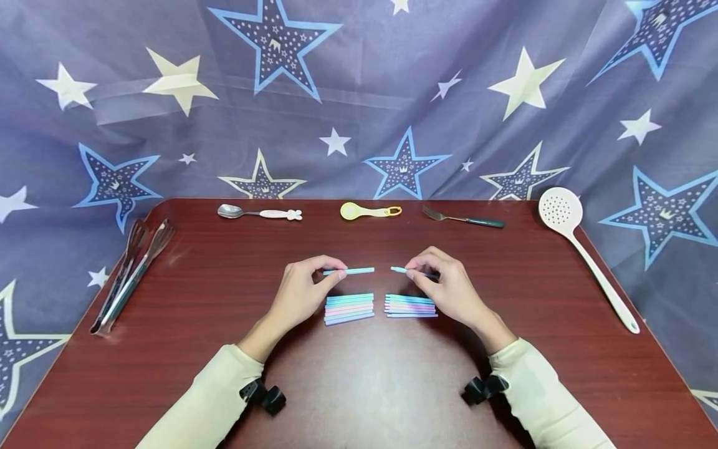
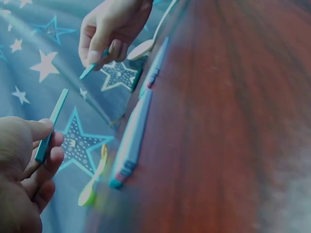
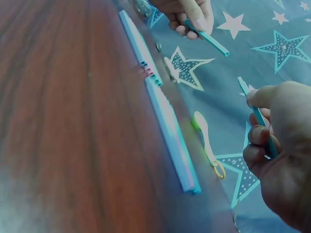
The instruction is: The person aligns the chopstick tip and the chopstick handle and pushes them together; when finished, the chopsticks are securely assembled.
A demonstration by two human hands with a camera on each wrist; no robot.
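Star-printed cloth [image 1: 359,81] backs the red-brown counter [image 1: 381,386], where the left grip [image 1: 305,284] pinches one blue stick [image 1: 361,270] and the right grip [image 1: 449,284] a second stick [image 1: 398,269], apart, beyond two stick rows [image 1: 349,308]; this looks like end-to-end aligning, and joining likely calls for level tips

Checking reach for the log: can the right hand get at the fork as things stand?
Probably yes: the fork lies beyond the right hand and nothing visibly blocks the way. That hand pinches a thin stick, though, so it likely needs freeing first.
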